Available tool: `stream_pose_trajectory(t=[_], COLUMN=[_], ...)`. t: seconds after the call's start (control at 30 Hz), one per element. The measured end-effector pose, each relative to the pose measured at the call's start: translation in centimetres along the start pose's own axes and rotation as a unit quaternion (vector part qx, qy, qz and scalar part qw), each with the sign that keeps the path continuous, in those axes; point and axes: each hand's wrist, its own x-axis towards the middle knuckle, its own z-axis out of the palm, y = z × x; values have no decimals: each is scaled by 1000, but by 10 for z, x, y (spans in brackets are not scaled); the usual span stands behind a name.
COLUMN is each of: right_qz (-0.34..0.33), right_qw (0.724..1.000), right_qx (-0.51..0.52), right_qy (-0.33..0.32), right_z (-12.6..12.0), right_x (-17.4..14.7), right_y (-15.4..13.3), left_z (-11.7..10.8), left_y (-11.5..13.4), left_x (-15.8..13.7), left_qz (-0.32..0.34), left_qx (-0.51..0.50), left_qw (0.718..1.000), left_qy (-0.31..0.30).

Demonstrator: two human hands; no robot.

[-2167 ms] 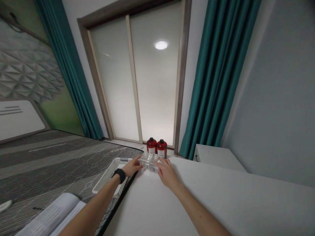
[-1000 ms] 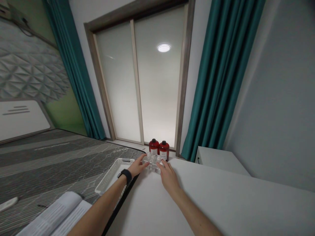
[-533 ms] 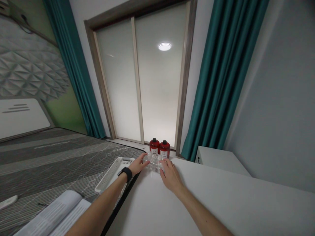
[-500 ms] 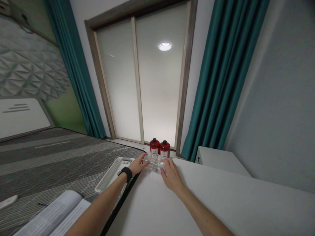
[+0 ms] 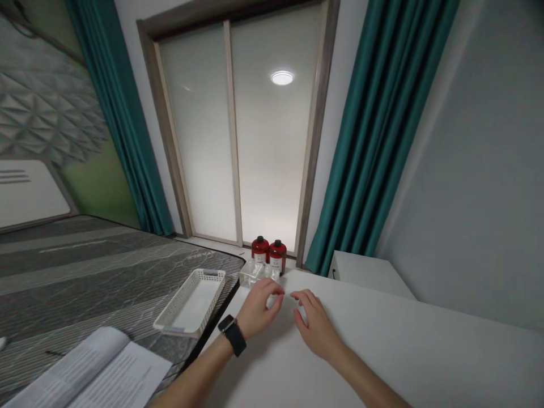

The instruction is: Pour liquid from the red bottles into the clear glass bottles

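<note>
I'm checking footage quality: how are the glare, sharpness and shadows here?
Head view: a round light glares on the door; head view: print on the open book and labels on the red bottles blurs beyond reading; head view: a soft shadow falls on the white table near the left hand.

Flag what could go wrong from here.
1. The left hand partly covers the clear containers in this view; a stray move might nudge them into the red bottles close behind.
2. The containers' see-through walls stand out poorly against the white table, so either hand, the right hand included, could misjudge their edges.
</note>
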Motion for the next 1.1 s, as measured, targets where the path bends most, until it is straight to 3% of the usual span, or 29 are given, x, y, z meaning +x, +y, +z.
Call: stream_pose_trajectory(t=[0.1, 0.23, 0.43, 0.6, 0.7, 0.9, 1.1], right_qz=[27, 49, 39, -13, -27, -14, -34], right_qw=[1000, 999, 999, 1000, 999, 999, 994], right_qx=[2, -9, -1, 17, 21, 18, 50], right_qy=[-8, -3, 20, 15, 9, -25, -96], right_z=[-18, -26, -4, 24, 42, 61, 32], right_x=[-20, -24, 30, 99, 121, 124, 110], right_y=[10, 31, 50, 33, 20, 11, 8], left_z=[19, 33, 33, 26, 24, 22, 19], left_y=[20, 18, -17, -33, -37, -42, -34], left_x=[2, -3, -22, -22, -21, -17, -15], left_qz=[6, -7, -32, -82, -122, -184, -171], left_qx=[-19, -6, 70, 78, 45, -59, -84], left_qw=[999, 1000, 996, 984, 975, 950, 956], left_qy=[-29, -27, 36, 136, 178, 244, 225])
